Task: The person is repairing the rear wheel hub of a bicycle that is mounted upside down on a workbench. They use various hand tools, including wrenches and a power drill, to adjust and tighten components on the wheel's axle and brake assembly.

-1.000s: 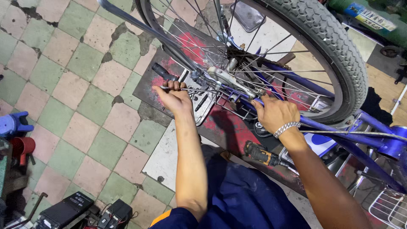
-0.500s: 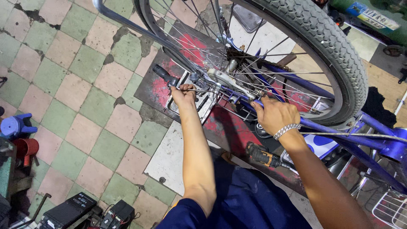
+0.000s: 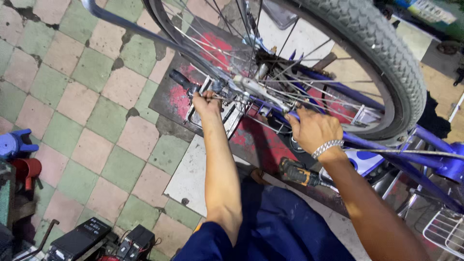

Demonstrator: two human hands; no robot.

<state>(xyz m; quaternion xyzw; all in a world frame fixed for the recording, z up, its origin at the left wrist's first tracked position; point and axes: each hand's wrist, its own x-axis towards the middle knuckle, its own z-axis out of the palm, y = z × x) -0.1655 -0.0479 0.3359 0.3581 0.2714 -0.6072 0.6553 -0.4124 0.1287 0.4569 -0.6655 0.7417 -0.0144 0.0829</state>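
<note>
An upturned purple bicycle lies before me, its rear wheel (image 3: 372, 43) with a grey tyre filling the upper right. My left hand (image 3: 205, 102) is closed around a black-handled tool (image 3: 182, 79) held against the metal parts near the wheel's hub (image 3: 251, 87). My right hand (image 3: 314, 129), with a silver bracelet on the wrist, grips the purple frame tube (image 3: 367, 142) beside the spokes. A silver rack (image 3: 227, 116) sits under the left hand.
A yellow-and-black screwdriver (image 3: 297, 173) lies on the red-stained metal sheet (image 3: 179, 96) near my knee. Pink and green floor tiles spread to the left. Blue and red plastic items (image 3: 19, 154) stand at the left edge, black battery boxes (image 3: 101, 239) at the bottom. A white wire basket (image 3: 447, 232) shows bottom right.
The view has shifted closer to the wheel. My left hand has stayed on the tool by the hub, and my right hand has kept its grip on the frame.
</note>
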